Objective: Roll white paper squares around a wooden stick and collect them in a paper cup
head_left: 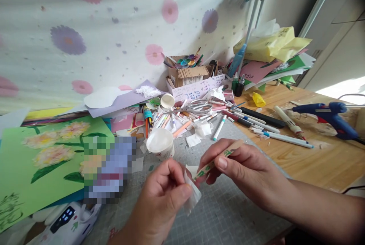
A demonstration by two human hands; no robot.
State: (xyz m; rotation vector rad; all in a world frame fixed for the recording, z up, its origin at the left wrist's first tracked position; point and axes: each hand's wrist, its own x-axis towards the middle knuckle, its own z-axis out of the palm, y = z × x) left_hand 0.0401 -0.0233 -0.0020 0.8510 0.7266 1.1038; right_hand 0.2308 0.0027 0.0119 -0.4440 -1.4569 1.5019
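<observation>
My left hand [162,195] is closed in a pinch on a small piece of white tissue paper [191,191] over the grey cutting mat [222,214]. My right hand [242,171] grips a slim stick with green markings [212,163], its tip touching the tissue. Just beyond the hands stands a small white cup [160,142] with more tissue squares [199,132] scattered near it.
A green sheet with tissue flowers [42,153] lies at left. Markers, pencils and scissors [201,107] litter the back of the mat. A blue glue gun [330,117] rests on the wooden table [313,161] at right. A cardboard box [188,73] and paper stacks stand behind.
</observation>
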